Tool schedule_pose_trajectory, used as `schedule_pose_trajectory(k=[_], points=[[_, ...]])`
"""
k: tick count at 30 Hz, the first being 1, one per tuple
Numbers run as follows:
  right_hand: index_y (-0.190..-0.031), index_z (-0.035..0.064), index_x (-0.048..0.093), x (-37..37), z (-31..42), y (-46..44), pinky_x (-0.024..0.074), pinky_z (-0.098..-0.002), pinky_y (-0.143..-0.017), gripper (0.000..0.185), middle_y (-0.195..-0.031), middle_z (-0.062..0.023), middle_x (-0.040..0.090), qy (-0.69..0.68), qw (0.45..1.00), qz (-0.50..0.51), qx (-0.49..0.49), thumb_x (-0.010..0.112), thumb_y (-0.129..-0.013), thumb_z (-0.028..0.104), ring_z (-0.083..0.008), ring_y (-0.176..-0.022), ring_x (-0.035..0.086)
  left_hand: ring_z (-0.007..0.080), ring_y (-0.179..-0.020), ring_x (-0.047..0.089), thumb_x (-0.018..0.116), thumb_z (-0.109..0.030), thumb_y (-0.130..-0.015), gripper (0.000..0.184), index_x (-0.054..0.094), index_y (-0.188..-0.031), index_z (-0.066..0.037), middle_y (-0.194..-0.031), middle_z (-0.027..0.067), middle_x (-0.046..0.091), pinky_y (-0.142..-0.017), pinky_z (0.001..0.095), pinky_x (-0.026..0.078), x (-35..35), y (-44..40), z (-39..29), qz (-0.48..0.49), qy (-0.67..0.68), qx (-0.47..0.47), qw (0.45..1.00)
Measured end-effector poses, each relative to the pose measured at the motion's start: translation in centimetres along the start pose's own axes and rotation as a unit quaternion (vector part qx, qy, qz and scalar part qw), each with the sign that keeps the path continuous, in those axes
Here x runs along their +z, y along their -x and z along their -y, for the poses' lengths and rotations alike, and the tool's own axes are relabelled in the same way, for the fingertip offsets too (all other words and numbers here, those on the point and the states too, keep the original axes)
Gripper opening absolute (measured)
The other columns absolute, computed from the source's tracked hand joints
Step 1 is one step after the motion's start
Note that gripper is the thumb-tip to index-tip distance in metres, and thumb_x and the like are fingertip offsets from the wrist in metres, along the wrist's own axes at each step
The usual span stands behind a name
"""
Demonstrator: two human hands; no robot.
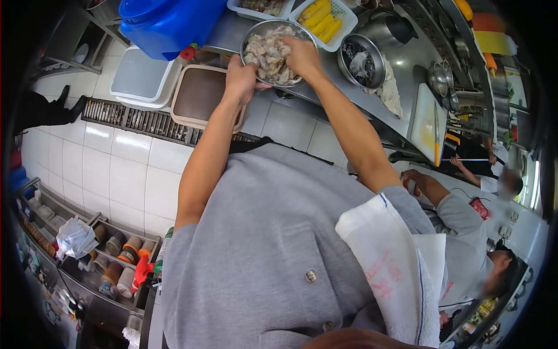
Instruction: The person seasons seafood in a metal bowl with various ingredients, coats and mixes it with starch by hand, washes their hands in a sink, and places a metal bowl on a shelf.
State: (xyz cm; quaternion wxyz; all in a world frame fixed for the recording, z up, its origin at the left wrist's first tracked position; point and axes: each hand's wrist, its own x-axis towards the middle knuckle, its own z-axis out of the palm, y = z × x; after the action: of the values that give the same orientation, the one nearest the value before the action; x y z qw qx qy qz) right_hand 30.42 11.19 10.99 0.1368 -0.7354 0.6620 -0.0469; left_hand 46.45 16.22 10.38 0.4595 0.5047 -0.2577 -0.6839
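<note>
The round metal bowl [273,23] sits at the front edge of the steel counter [407,61], just beside a white basket [349,21], its circular mouth facing upward. It is shiny-rimmed and well filled with pale, pinkish, wet-looking raw meat pieces [272,52]. The left hand [240,80] is clamped on the near-left rim; the right hand's [303,57] fingers are bent into the meat, their closure indeterminable.
</note>
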Motion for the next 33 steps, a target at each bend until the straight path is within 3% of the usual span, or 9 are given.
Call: schedule_pose_trajectory(k=[7, 9, 12, 16, 18, 20, 25, 29, 33], points=[[-0.123, 0.0138, 0.054, -2.7, 1.8, 0.7, 0.0478, -0.0406, -0.086, 0.061, -0.110, -0.0184, 0.062, -0.081, 0.973, -0.088, -0.200, 0.062, -0.064, -0.001, -0.0356, -0.100, 0.059, 0.0317, -0.089, 0.062, 0.042, 0.002, -0.084, 0.029, 0.038, -0.113, 0.005, -0.110, 0.0210, 0.051, -0.057, 0.0386, 0.061, -0.3, -0.1, 0.3, 0.025, 0.001, 0.012, 1.000], [-0.126, 0.0137, 0.053, -4.8, 2.5, 0.1, 0.0457, -0.0383, -0.090, 0.069, -0.114, -0.0167, 0.060, -0.137, 0.964, 0.104, -0.204, 0.071, -0.059, 0.004, -0.0320, -0.107, 0.055, 0.0313, -0.089, 0.063, 0.042, 0.002, -0.085, 0.027, 0.039, -0.111, 0.004, -0.110, 0.0205, 0.052, -0.058, 0.0378, 0.062, -0.4, -0.1, 0.2, 0.029, 0.019, 0.004, 0.999], [-0.128, 0.0147, 0.051, -4.8, 1.3, -3.1, 0.0443, -0.0379, -0.093, 0.080, -0.114, -0.0180, 0.059, -0.085, 0.958, 0.191, -0.194, 0.079, -0.053, 0.009, -0.0318, -0.108, 0.055, 0.0311, -0.089, 0.063, 0.041, 0.003, -0.085, 0.025, 0.039, -0.110, 0.003, -0.110, 0.0207, 0.052, -0.057, 0.0374, 0.062, -0.6, -0.2, 0.4, 0.034, 0.027, 0.013, 0.999], [-0.131, 0.0169, 0.049, 0.8, -0.3, -5.4, 0.0463, -0.0394, -0.090, 0.091, -0.112, -0.0233, 0.059, 0.014, 0.974, 0.136, -0.178, 0.084, -0.047, 0.021, -0.0337, -0.105, 0.057, 0.0315, -0.089, 0.063, 0.040, 0.003, -0.084, 0.026, 0.039, -0.111, 0.003, -0.109, 0.0208, 0.052, -0.057, 0.0379, 0.061, -0.6, -0.6, 0.3, 0.034, 0.003, 0.014, 0.999], [-0.129, 0.0183, 0.050, 1.7, 0.4, -5.1, 0.0479, -0.0392, -0.087, 0.084, -0.109, -0.0219, 0.061, 0.010, 0.978, 0.136, -0.155, 0.082, -0.051, 0.025, -0.0360, -0.103, 0.059, 0.0319, -0.089, 0.063, 0.039, 0.004, -0.083, 0.027, 0.039, -0.110, 0.003, -0.109, 0.0209, 0.052, -0.056, 0.0394, 0.061, -1.0, -1.5, 0.4, 0.025, -0.023, 0.020, 0.999], [-0.127, 0.0208, 0.053, 2.1, 1.1, -4.4, 0.0490, -0.0388, -0.085, 0.071, -0.107, -0.0188, 0.063, -0.020, 0.992, 0.119, -0.028, 0.075, -0.059, 0.023, -0.0381, -0.100, 0.059, 0.0319, -0.089, 0.063, 0.039, 0.004, -0.083, 0.027, 0.040, -0.110, 0.003, -0.108, 0.0207, 0.052, -0.055, 0.0398, 0.061, -1.3, -1.5, 0.8, 0.025, -0.025, 0.019, 0.999], [-0.113, 0.0207, 0.064, -0.9, 2.2, -1.9, 0.0502, -0.0431, -0.082, 0.050, -0.107, -0.0184, 0.063, 0.072, 0.995, 0.036, -0.054, 0.062, -0.067, 0.004, -0.0338, -0.100, 0.061, 0.0311, -0.087, 0.062, 0.039, 0.003, -0.084, 0.025, 0.039, -0.109, 0.002, -0.105, 0.0197, 0.052, -0.054, 0.0393, 0.061, -0.6, -0.8, 0.7, 0.006, 0.012, 0.005, 1.000], [-0.113, 0.0158, 0.063, -2.3, 2.5, 0.1, 0.0493, -0.0435, -0.082, 0.048, -0.103, -0.0187, 0.063, 0.078, 0.992, -0.048, -0.090, 0.066, -0.066, 0.007, -0.0351, -0.097, 0.060, 0.0321, -0.082, 0.063, 0.041, 0.002, -0.084, 0.024, 0.038, -0.107, 0.005, -0.101, 0.0206, 0.051, -0.052, 0.0379, 0.061, -1.0, -1.2, 1.1, 0.018, 0.027, 0.032, 0.999], [-0.115, 0.0162, 0.063, -4.0, 2.2, -0.4, 0.0487, -0.0416, -0.083, 0.051, -0.105, -0.0191, 0.062, 0.035, 0.981, 0.041, -0.186, 0.067, -0.065, 0.007, -0.0344, -0.099, 0.060, 0.0320, -0.086, 0.062, 0.042, 0.002, -0.085, 0.017, 0.037, -0.101, 0.001, -0.101, 0.0188, 0.050, -0.055, 0.0390, 0.062, -1.1, -1.0, 0.6, 0.035, 0.028, 0.003, 0.999]])
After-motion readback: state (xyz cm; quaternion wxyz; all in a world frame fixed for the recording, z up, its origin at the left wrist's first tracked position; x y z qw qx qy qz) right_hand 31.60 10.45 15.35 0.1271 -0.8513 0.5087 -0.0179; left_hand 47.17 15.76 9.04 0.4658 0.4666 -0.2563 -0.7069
